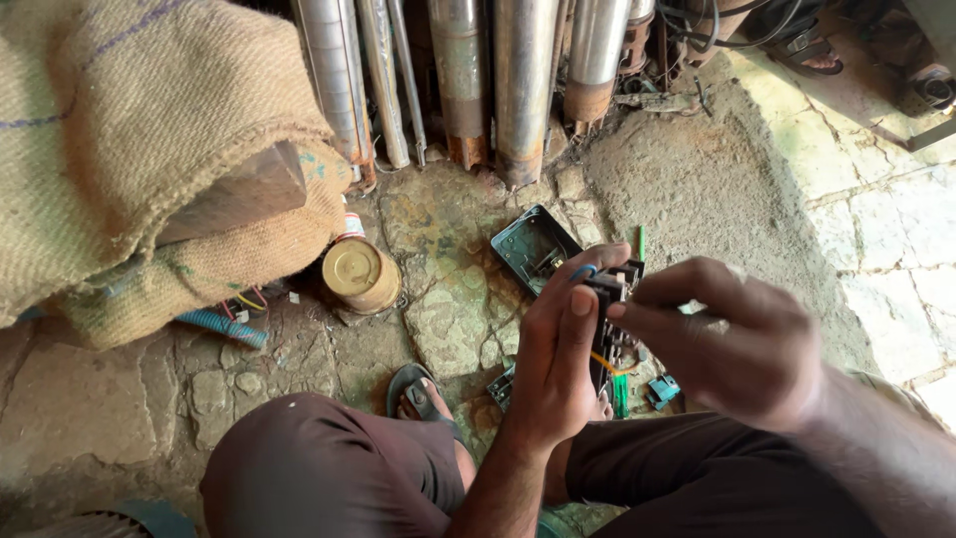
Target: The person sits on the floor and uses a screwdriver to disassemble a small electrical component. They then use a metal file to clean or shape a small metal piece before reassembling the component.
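Here, left to right past the sacking (129, 149) at upper left and the brass tin (358, 274), the left hand (558, 349) and right hand (727, 349) both pinch a black wired part (609, 299) at centre, mid-fitting; next comes careful fingertip alignment.

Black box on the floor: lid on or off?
Off. The black box lies open side up on the stone floor, its hollow inside showing. No lid is identifiable in view.

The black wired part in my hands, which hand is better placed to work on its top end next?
Probably the right hand: its fingertips pinch the top end of the black part. The left hand wraps the part's body from the side, thumb along it, so it looks suited to steadying.
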